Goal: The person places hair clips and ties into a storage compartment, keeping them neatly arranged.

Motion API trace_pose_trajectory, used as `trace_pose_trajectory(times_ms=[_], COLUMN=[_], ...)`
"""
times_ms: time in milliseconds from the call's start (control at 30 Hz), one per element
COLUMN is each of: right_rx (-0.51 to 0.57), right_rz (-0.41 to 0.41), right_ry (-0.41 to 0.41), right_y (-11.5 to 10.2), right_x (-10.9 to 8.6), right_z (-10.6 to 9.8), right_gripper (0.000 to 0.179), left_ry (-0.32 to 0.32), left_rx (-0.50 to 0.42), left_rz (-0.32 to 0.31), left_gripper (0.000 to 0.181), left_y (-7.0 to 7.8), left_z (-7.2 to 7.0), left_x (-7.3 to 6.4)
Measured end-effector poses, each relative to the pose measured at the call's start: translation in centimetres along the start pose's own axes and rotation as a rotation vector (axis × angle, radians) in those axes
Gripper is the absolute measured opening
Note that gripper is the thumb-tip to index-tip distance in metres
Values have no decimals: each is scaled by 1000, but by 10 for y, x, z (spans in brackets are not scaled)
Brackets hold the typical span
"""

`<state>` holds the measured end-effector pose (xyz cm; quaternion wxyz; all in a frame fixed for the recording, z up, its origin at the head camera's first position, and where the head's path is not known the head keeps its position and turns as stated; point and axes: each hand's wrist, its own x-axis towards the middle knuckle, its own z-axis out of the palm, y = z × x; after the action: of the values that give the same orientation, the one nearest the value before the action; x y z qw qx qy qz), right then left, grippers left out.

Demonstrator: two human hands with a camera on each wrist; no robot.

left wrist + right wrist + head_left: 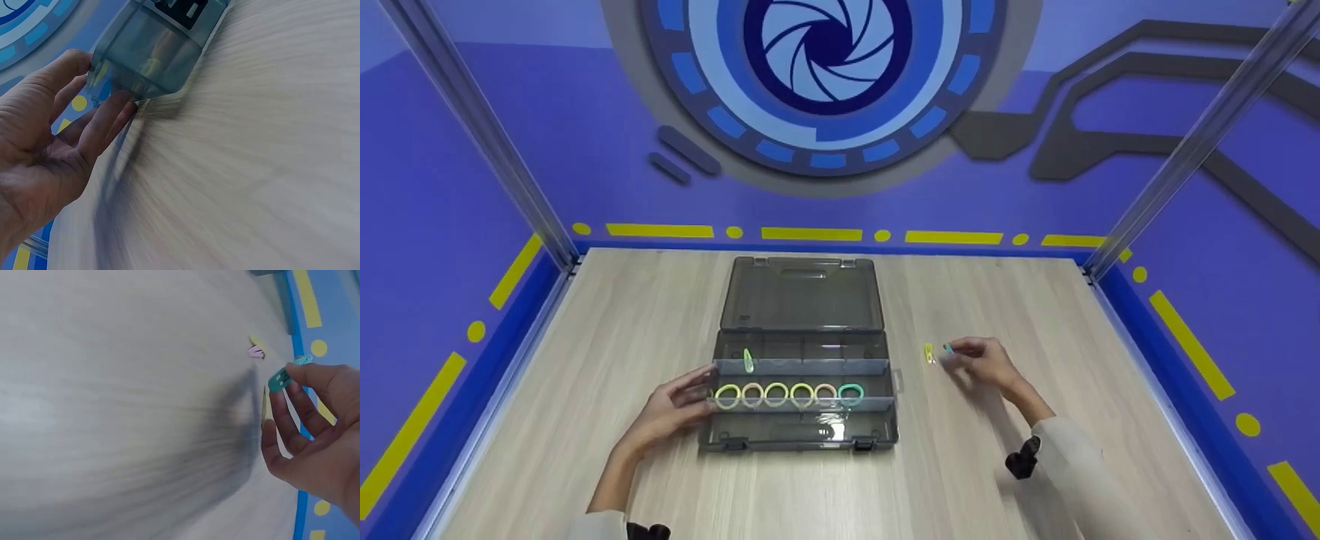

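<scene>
My right hand (986, 364) pinches a teal snap hair clip (279, 380) between thumb and fingertips, just above the table right of the box. Near it lie a yellow hair clip (928, 351) and a pink clip (256, 352). Something pale yellow (267, 406) shows behind the lower fingers; whether it is held or lying there is unclear. My left hand (664, 411) rests its fairly straight fingers against the left side of a smoky clear divided box (802, 436). In the box's back row is a green hair clip (748, 361); several hair ties (776, 394) line the middle row.
The box lid (804, 296) lies open toward the back wall. A front latch (864, 445) sits at the box's near edge. Blue printed walls (840, 202) and metal corner posts (1185, 157) enclose the wood-grain table (1005, 292).
</scene>
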<state>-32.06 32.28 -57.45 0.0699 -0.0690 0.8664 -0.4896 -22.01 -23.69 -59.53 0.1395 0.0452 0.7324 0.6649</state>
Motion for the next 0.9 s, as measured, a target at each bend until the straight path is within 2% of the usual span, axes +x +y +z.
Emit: trace_pose_trajectory(times_ms=[133, 300, 400, 667, 900], right_rx=[115, 194, 202, 206, 202], right_rz=[30, 30, 20, 7, -23], right_ry=[-26, -62, -102, -125, -161], right_y=[-10, -24, -31, -54, -76], right_x=[-2, -1, 1, 8, 14], right_z=[1, 4, 7, 16, 29], right_gripper=[31, 37, 39, 43, 44], left_ry=[2, 15, 16, 18, -36], left_rx=[-1, 16, 22, 42, 63], left_rz=[2, -3, -8, -51, -61], left_gripper=[74, 72, 72, 74, 77], left_y=[0, 0, 0, 3, 3], left_z=[0, 1, 0, -2, -5], left_x=[-1, -1, -1, 2, 1])
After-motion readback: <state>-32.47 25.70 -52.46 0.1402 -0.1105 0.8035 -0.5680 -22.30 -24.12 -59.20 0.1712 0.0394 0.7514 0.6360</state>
